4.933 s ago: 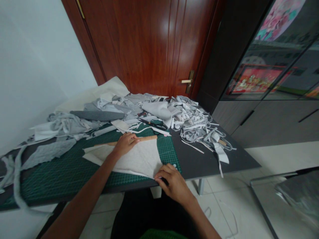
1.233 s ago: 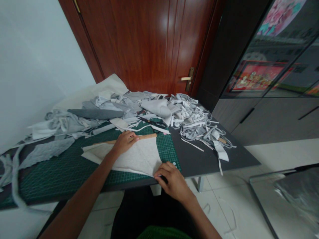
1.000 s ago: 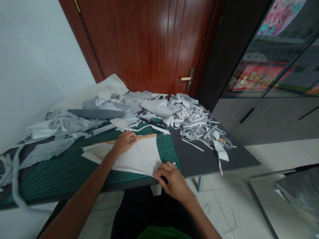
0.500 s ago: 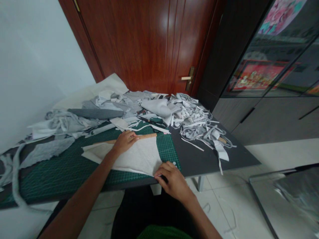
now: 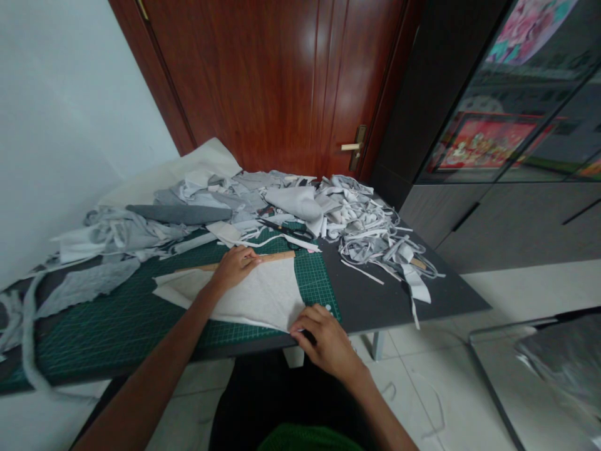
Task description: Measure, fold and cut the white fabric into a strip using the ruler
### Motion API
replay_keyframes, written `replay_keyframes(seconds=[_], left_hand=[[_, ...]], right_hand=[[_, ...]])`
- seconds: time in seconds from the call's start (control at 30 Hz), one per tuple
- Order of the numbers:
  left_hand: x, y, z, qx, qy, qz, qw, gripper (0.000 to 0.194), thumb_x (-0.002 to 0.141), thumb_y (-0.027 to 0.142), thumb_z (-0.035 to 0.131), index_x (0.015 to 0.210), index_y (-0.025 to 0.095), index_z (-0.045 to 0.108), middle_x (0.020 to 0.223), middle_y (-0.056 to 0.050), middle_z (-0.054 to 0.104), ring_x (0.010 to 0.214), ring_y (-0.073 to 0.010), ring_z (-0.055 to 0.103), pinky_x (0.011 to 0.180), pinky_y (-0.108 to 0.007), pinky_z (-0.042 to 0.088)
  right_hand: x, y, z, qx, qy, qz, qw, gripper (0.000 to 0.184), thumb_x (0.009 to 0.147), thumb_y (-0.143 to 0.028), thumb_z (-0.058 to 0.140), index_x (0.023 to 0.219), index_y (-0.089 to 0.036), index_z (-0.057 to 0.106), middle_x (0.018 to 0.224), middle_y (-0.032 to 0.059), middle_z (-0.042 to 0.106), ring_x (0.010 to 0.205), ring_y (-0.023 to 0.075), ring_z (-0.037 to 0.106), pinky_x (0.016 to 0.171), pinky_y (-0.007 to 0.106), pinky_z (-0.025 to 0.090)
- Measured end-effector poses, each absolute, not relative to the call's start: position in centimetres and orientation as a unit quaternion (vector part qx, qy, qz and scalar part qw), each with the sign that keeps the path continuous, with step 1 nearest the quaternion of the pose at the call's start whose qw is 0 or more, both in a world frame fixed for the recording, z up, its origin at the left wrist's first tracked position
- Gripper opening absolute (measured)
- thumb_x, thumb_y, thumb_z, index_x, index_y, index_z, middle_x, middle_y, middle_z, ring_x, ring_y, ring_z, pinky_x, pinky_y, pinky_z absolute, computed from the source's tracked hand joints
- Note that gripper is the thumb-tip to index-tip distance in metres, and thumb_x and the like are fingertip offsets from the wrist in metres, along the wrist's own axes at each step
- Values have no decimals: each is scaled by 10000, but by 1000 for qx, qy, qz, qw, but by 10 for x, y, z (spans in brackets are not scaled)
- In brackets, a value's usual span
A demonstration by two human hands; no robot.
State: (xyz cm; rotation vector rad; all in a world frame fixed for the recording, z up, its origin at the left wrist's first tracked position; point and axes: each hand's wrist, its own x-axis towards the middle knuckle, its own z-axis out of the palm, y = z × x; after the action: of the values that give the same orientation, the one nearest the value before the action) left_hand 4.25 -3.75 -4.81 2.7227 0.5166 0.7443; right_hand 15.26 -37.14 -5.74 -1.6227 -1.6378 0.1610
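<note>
A piece of pale grey fabric (image 5: 263,293) lies on the green cutting mat (image 5: 126,326), its left end loosely folded. Along the fabric's far edge runs a wooden ruler (image 5: 278,256). My left hand (image 5: 235,268) bears down on that ruler, fingers bent over it and thumb at its near side. At the near right corner of the fabric, my right hand (image 5: 323,338) pinches the edge between thumb and fingers. Black-handled scissors (image 5: 286,229) rest beyond the ruler, partly among cloth strips (image 5: 300,243).
Grey fabric scraps (image 5: 188,191) are heaped along the back of the table. A tangled pile of cut strips (image 5: 370,219) sits at the right on the dark tabletop (image 5: 361,304). Behind stands a wooden door (image 5: 263,81); a cabinet (image 5: 516,232) is at the right.
</note>
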Motion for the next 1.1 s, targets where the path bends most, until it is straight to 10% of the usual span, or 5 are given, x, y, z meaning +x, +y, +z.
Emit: replay_keyframes(seconds=[1.1], left_hand=[[43,-36,-51,939,184,256,138,276,937,483,568,853,241,669,914,-37,683,902,-232,606,846,-362,447]], right_hand=[[152,-372,-56,-649,-645,64,398,61,1002,-196,643,970,-221,689,975,29,698,971,213,587,866,350,459]])
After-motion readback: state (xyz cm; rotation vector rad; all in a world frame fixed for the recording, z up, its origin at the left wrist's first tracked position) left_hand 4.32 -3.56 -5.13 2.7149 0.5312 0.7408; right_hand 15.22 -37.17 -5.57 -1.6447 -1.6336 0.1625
